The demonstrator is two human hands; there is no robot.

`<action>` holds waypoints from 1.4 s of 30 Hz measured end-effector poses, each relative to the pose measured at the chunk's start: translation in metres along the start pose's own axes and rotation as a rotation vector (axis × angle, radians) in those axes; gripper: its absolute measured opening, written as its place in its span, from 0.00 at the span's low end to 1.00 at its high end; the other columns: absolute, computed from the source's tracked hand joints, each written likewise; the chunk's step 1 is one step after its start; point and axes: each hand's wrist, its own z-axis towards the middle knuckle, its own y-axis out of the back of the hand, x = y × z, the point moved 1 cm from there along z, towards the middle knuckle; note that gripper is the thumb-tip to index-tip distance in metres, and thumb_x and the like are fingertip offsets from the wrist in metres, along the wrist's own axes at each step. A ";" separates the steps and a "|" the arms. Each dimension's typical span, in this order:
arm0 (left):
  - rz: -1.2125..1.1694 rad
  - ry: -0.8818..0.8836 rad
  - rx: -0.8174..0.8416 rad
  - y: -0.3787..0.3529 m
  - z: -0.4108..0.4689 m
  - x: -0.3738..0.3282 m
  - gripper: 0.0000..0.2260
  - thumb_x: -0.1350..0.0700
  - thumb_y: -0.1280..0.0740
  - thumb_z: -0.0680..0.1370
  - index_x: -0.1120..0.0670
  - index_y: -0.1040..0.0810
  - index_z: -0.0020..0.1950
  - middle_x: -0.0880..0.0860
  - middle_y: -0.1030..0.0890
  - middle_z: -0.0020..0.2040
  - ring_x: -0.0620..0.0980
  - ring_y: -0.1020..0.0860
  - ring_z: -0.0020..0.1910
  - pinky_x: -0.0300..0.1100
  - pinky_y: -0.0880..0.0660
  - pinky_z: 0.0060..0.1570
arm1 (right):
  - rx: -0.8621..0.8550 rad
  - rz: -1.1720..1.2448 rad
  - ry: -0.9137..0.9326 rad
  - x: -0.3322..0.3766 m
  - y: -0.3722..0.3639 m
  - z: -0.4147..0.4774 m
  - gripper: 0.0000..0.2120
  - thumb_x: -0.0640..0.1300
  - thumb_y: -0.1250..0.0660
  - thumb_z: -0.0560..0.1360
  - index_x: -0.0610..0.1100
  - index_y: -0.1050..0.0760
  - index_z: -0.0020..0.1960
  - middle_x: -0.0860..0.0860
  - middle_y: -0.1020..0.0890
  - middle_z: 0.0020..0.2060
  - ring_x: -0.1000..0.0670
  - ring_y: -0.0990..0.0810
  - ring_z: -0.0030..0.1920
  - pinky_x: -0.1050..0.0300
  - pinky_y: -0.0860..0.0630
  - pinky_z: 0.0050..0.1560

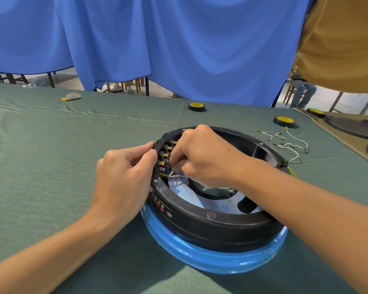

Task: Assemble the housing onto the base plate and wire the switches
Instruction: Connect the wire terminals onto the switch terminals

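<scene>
A black ring-shaped housing (210,221) sits on a blue base plate (200,257) on the green tablecloth. A row of switches with brass terminals (167,154) lines the inside of the housing's left wall. My left hand (123,175) grips the housing's outer left rim beside the switches, thumb and fingers curled against it. My right hand (204,155) reaches inside the ring and pinches the end of a white wire (176,176) at a lower switch terminal. The wire's connector is hidden by my fingertips.
Several loose white wires (289,145) lie right of the housing. Two black tape rolls with yellow cores (197,106) (284,121) stand farther back. Black parts (353,128) lie on a tan mat at the far right. A blue curtain hangs behind the table.
</scene>
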 end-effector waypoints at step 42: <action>-0.202 0.172 0.295 -0.003 0.027 0.017 0.19 0.46 0.35 0.63 0.45 0.14 0.51 0.47 0.14 0.50 0.51 0.17 0.54 0.58 0.26 0.63 | -0.056 0.188 -0.298 -0.070 0.052 0.006 0.04 0.40 0.28 0.73 0.48 0.15 0.41 0.52 0.17 0.32 0.58 0.23 0.32 0.62 0.24 0.41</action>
